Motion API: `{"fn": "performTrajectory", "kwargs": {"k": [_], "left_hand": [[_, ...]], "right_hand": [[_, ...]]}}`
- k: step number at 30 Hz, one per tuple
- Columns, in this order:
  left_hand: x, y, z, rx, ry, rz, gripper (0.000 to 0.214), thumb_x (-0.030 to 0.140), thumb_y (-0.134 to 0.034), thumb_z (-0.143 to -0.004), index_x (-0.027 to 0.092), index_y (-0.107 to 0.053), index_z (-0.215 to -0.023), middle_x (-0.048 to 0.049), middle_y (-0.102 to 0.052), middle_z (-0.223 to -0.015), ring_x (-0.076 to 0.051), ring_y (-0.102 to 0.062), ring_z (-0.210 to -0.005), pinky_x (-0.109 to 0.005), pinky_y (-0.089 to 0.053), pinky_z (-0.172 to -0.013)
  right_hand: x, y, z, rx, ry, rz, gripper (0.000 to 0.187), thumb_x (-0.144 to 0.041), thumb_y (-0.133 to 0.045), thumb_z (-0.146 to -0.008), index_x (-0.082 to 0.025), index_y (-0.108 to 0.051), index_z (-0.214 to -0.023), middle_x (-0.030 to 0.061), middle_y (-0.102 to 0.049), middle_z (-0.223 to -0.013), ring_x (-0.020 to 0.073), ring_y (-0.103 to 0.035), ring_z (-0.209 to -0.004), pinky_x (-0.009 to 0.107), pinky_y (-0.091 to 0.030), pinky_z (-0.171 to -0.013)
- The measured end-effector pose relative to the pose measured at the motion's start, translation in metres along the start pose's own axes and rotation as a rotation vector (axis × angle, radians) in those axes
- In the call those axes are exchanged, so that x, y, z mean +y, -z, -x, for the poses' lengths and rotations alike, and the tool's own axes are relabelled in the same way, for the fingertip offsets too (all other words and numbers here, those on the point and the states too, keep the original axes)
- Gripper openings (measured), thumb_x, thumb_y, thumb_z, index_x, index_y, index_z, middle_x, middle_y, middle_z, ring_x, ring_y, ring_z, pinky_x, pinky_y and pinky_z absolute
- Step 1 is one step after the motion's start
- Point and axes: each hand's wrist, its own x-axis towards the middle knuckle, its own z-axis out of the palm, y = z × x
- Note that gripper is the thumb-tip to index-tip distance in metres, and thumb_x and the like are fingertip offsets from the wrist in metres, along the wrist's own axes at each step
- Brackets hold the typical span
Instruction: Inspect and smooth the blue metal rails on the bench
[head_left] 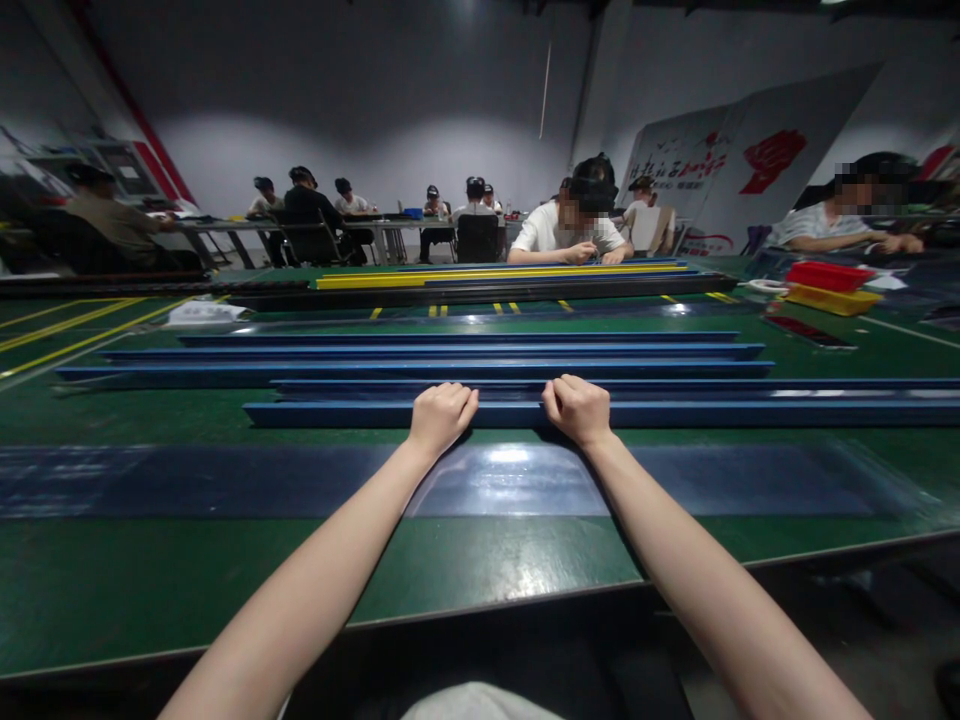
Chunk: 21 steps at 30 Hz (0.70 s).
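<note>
My left hand (pixel 445 413) is closed in a fist over the near wall of a long blue channel (pixel 720 414), a trough-shaped profile lying across the green table. To its right, my right hand (pixel 579 408) is closed in the same way over that channel. The fingers of both hands are curled under, so I cannot tell whether they grip the wall or something thin. Between the fists, a short stretch of the channel shows. Closer to me, a clear plastic strip (pixel 510 485) lies flat across the table, passing beneath my forearms.
Several more blue channels (pixel 412 373) lie parallel just beyond. Farther back are yellow strips (pixel 375 282) and dark profiles. A red tray (pixel 829 276), a yellow tray (pixel 832 299) and a phone (pixel 808 332) sit at the right. A co-worker (pixel 574 225) sits opposite; others work behind.
</note>
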Motion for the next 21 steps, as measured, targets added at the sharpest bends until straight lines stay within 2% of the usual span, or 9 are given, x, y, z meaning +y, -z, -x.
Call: {"fn": "performTrajectory", "kwargs": {"k": [10, 15, 21], "left_hand": [[0.003, 0.001, -0.002, -0.006, -0.021, -0.020, 0.041, 0.028, -0.036, -0.091, 0.017, -0.055, -0.056, -0.0025, -0.059, -0.057, -0.013, -0.052, -0.058, -0.029, -0.028, -0.060], [0.004, 0.002, -0.003, -0.012, -0.005, -0.007, 0.039, 0.027, -0.037, -0.090, 0.018, -0.055, -0.057, -0.0024, -0.060, -0.058, -0.014, -0.054, -0.060, -0.030, -0.029, -0.063], [0.004, -0.001, -0.003, -0.028, 0.032, -0.015, 0.038, 0.026, -0.038, -0.089, 0.018, -0.056, -0.057, -0.0027, -0.061, -0.059, -0.014, -0.054, -0.059, -0.030, -0.029, -0.062]], "right_hand": [[0.003, 0.002, 0.002, 0.026, -0.011, -0.004, 0.040, -0.026, -0.035, -0.086, -0.017, -0.049, -0.050, 0.0024, -0.053, -0.053, 0.0099, -0.042, -0.052, 0.025, -0.022, -0.053], [-0.007, 0.005, -0.002, 0.023, -0.061, -0.002, 0.040, -0.025, -0.035, -0.086, -0.017, -0.048, -0.049, 0.0024, -0.053, -0.053, 0.0100, -0.042, -0.052, 0.025, -0.022, -0.052], [-0.022, 0.010, -0.008, -0.009, -0.004, -0.044, 0.040, -0.026, -0.034, -0.087, -0.018, -0.050, -0.050, 0.0030, -0.056, -0.056, 0.0106, -0.045, -0.056, 0.025, -0.024, -0.054]]}}
